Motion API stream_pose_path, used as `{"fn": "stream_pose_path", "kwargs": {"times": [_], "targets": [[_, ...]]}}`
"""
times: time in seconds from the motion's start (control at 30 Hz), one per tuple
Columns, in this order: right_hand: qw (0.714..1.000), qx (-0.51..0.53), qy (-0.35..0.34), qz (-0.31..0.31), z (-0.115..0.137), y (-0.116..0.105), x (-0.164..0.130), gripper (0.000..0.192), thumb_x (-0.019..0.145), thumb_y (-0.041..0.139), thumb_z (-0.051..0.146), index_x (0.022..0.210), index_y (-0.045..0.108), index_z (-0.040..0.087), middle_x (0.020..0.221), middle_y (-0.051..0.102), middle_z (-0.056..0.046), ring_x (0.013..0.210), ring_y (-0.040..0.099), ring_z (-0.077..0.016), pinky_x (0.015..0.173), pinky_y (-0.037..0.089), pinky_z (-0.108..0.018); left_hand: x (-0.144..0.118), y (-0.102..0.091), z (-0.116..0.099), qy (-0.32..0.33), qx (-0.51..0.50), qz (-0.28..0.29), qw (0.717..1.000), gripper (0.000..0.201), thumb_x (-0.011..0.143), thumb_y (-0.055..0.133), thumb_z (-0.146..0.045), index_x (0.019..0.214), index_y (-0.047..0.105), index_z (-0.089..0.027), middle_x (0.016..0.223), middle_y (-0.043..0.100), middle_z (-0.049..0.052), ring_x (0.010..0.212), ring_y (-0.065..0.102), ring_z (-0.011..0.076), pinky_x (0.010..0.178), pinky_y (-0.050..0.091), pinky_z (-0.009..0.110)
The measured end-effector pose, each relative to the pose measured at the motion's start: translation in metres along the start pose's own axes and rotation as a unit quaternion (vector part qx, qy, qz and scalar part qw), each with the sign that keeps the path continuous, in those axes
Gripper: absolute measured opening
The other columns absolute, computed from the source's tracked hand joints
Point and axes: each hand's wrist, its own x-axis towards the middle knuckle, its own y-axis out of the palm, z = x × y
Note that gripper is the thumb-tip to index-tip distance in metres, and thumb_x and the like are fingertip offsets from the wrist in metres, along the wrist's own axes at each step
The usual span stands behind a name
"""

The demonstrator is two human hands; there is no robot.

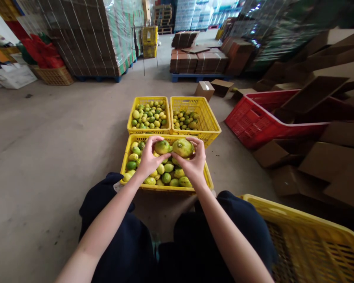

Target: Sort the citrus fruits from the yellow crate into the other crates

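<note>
My left hand (152,157) is closed around a small green-yellow lemon (162,147), thumb below and fingers above. Beside it, my right hand (195,161) grips a larger yellow-green lemon (183,148). The two fruits are held side by side, close together, over the near yellow crate (168,188), which is full of green and yellow lemons (166,178). Just beyond stand two more yellow crates: the left crate (149,131) holds many lemons, and the right crate (211,118) has a lower layer of them.
To the right a red crate (247,114) stands among many cardboard boxes (327,157). Close by my right knee is another yellow crate (312,232). Farther back are a blue pallet (191,77) with stacked flat cartons and a tall wrapped stack (85,39). Concrete floor (61,129) stretches to the left.
</note>
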Motion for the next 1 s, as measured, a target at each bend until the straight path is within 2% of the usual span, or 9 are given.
{"fn": "stream_pose_path", "kwargs": {"times": [0.13, 0.2, 0.33, 0.43, 0.53, 0.63, 0.77, 0.9, 1.0], "targets": [[0.999, 0.014, -0.028, 0.018, 0.000, 0.001, -0.002, 0.052, 0.050, 0.080, 0.004, 0.095, 0.061, 0.024, 0.103, 0.064, 0.001, 0.101, 0.059, -0.0167, 0.088, 0.049, -0.025, 0.002, -0.004, 0.000, -0.004, 0.025, 0.010, 1.000, 0.051, 0.052, 0.083, -0.002, 0.094, 0.065, -0.023, 0.122, 0.062, 0.005, 0.129, 0.048, 0.0247, 0.100, 0.044, 0.027], [0.999, 0.036, -0.018, 0.020, -0.001, 0.000, 0.001, 0.056, 0.051, 0.082, 0.009, 0.099, 0.060, 0.026, 0.097, 0.064, 0.004, 0.091, 0.061, -0.0141, 0.081, 0.050, -0.023, 0.004, -0.006, -0.001, -0.005, 0.016, 0.013, 1.000, 0.046, 0.056, 0.082, -0.006, 0.096, 0.066, -0.024, 0.119, 0.065, 0.004, 0.126, 0.051, 0.0237, 0.097, 0.046, 0.025], [0.982, 0.141, 0.120, 0.034, -0.001, -0.001, 0.009, 0.029, 0.066, 0.071, 0.031, 0.091, 0.058, 0.025, 0.083, 0.064, 0.004, 0.071, 0.062, -0.0138, 0.053, 0.049, -0.021, 0.005, -0.005, -0.005, -0.119, -0.088, 0.025, 0.989, 0.014, 0.078, 0.065, -0.023, 0.090, 0.068, -0.017, 0.099, 0.071, 0.007, 0.092, 0.067, 0.0204, 0.073, 0.053, 0.025], [0.951, 0.186, 0.234, 0.075, 0.001, 0.002, 0.010, 0.024, 0.073, 0.062, 0.040, 0.087, 0.059, 0.021, 0.076, 0.066, -0.001, 0.056, 0.060, -0.0158, 0.036, 0.039, -0.021, 0.002, -0.001, -0.003, -0.230, -0.176, 0.041, 0.956, 0.021, 0.086, 0.052, -0.030, 0.091, 0.066, -0.015, 0.088, 0.069, 0.008, 0.066, 0.064, 0.0161, 0.054, 0.049, 0.024], [0.936, 0.183, 0.284, 0.101, 0.000, 0.007, 0.008, 0.026, 0.077, 0.058, 0.042, 0.089, 0.062, 0.019, 0.068, 0.066, -0.002, 0.044, 0.055, -0.0145, 0.028, 0.031, -0.021, -0.001, 0.000, 0.003, -0.285, -0.257, 0.029, 0.923, 0.021, 0.089, 0.049, -0.031, 0.096, 0.065, -0.019, 0.078, 0.066, 0.005, 0.055, 0.057, 0.0120, 0.047, 0.046, 0.022], [0.931, 0.201, 0.295, 0.078, -0.001, 0.008, 0.006, 0.023, 0.079, 0.057, 0.038, 0.090, 0.064, 0.019, 0.066, 0.066, -0.002, 0.047, 0.057, -0.0145, 0.032, 0.038, -0.021, 0.000, -0.003, 0.007, -0.288, -0.321, -0.005, 0.902, 0.023, 0.090, 0.045, -0.031, 0.099, 0.064, -0.021, 0.075, 0.064, 0.003, 0.054, 0.054, 0.0101, 0.044, 0.044, 0.019], [0.907, 0.264, 0.324, 0.049, -0.004, 0.006, 0.008, 0.022, 0.078, 0.056, 0.037, 0.089, 0.064, 0.020, 0.070, 0.068, -0.004, 0.069, 0.067, -0.0213, 0.056, 0.057, -0.031, 0.003, -0.006, 0.005, -0.260, -0.380, -0.063, 0.886, 0.031, 0.090, 0.043, -0.028, 0.112, 0.063, -0.019, 0.077, 0.065, 0.004, 0.063, 0.060, 0.0109, 0.056, 0.053, 0.020], [0.891, 0.309, 0.331, 0.046, -0.007, 0.004, 0.009, 0.022, 0.074, 0.058, 0.029, 0.093, 0.064, 0.023, 0.080, 0.071, -0.004, 0.077, 0.069, -0.0228, 0.065, 0.059, -0.036, 0.004, -0.006, 0.001, -0.232, -0.378, -0.107, 0.890, 0.032, 0.089, 0.044, -0.022, 0.114, 0.063, -0.019, 0.085, 0.068, 0.004, 0.081, 0.068, 0.0134, 0.076, 0.058, 0.024], [0.885, 0.321, 0.337, 0.039, -0.010, 0.003, 0.008, 0.022, 0.073, 0.057, 0.026, 0.093, 0.064, 0.023, 0.084, 0.072, -0.003, 0.073, 0.069, -0.0210, 0.063, 0.058, -0.035, 0.006, -0.008, 0.002, -0.245, -0.365, -0.109, 0.892, 0.023, 0.090, 0.045, -0.024, 0.100, 0.065, -0.019, 0.083, 0.067, 0.003, 0.074, 0.066, 0.0106, 0.069, 0.057, 0.019]]}}
